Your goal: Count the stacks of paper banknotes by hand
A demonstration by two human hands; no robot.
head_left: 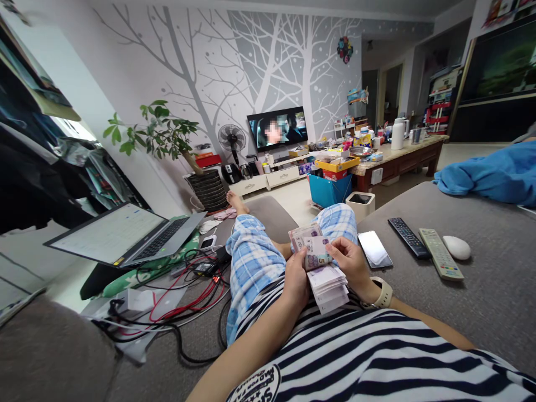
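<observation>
A stack of purple-grey banknotes [326,283] is bent over my left hand [296,274], its near ends fanning down above my lap. My left fingers are closed around the stack, the thumb lying on the upper notes. My right hand [349,261], with a pale watch [382,292] on the wrist, pinches the right edge of the top banknote [317,251], which shows a "5". More notes show behind that one. The undersides of the notes and some of my left fingers are hidden.
To the right on the grey sofa [494,318] lie a phone [375,249], a black remote [408,237], a beige remote [441,254] and a white mouse [456,247]. Tangled cables [184,312] and an open laptop [163,237] are at the left. A cluttered table [414,149] stands beyond.
</observation>
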